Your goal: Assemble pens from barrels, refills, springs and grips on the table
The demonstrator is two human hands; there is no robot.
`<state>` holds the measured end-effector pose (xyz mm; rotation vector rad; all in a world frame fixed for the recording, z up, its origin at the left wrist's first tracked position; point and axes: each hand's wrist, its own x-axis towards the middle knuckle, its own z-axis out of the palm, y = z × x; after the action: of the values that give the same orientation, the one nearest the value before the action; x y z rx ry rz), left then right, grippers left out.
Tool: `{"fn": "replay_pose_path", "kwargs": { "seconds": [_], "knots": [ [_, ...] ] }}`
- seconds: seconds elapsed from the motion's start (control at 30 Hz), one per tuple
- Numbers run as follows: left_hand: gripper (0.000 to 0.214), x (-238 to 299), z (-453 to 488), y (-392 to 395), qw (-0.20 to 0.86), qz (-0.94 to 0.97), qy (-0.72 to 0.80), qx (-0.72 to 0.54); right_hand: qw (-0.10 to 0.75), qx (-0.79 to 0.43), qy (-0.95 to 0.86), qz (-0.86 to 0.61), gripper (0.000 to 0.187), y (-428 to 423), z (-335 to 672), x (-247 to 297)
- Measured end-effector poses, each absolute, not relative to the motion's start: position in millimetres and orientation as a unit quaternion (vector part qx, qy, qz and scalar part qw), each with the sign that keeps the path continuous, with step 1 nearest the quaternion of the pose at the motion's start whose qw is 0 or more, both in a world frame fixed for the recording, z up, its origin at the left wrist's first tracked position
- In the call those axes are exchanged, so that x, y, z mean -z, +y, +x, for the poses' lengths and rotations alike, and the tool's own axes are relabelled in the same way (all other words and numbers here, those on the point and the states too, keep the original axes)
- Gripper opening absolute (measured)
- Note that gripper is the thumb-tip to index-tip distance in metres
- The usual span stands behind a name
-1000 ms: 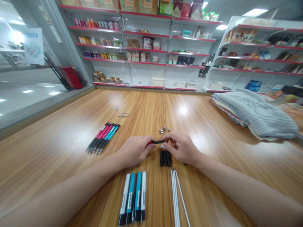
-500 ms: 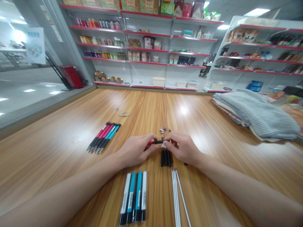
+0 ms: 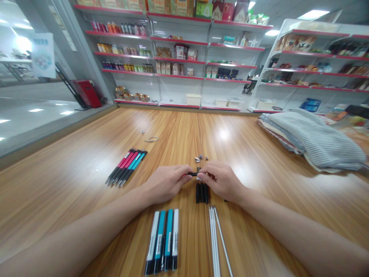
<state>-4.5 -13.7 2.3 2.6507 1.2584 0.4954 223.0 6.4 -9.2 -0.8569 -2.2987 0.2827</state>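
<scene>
Between my two hands lies a pen [image 3: 193,174] with a black grip, held level above the table. My left hand [image 3: 168,184] pinches its left part, where a little red shows. The fingers of my right hand [image 3: 220,180] close on the right end of the black grip and hide its tip. Just below stand out several black pen grips [image 3: 202,193] lying side by side. Small silver pen tips [image 3: 198,159] are scattered beyond my fingers. Nearer to me are white and blue pen barrels [image 3: 162,240] and several thin white refills [image 3: 215,242].
A row of red and blue assembled pens [image 3: 127,167] lies to the left. Behind it are a wire ring [image 3: 151,139] and a small metal piece [image 3: 142,132]. Folded cloths [image 3: 314,138] are piled at the right. Stocked shelves [image 3: 178,57] rise past the table's far edge.
My left fingers have slid slightly right along the pen, closer to my right hand. Less of the red part and black grip shows now. The other parts have stayed put.
</scene>
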Motion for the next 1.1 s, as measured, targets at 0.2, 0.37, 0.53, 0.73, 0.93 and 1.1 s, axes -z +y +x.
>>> {"fn": "replay_pose_path", "kwargs": {
  "seconds": [0.2,0.37,0.53,0.73,0.93,1.1],
  "knots": [
    [0.028,-4.0,-4.8,-13.1,0.075,0.897,0.406,-0.156,0.334,-0.104,-0.884,-0.31,0.016,5.0,223.1,8.4],
    [0.028,-4.1,-5.4,-13.4,0.068,0.898,0.409,-0.151,0.343,-0.108,-0.882,-0.306,0.013,1.8,222.4,6.6],
    [0.028,-3.8,-4.8,-14.6,0.082,0.888,0.421,-0.165,0.337,-0.093,-0.882,-0.316,0.012,3.3,222.2,7.0],
    [0.026,-2.3,-4.9,-13.5,0.089,0.894,0.406,-0.165,0.324,-0.082,-0.887,-0.318,0.017,2.7,222.2,6.5],
    [0.033,-3.1,-5.3,-13.0,0.064,0.899,0.406,-0.15,0.334,-0.1,-0.886,-0.306,0.015,-0.7,221.1,4.9],
    [0.029,-1.4,-5.3,-12.0,0.079,0.89,0.418,-0.166,0.325,-0.082,-0.888,-0.313,0.016,2.8,221.7,7.2]
  ]
}}
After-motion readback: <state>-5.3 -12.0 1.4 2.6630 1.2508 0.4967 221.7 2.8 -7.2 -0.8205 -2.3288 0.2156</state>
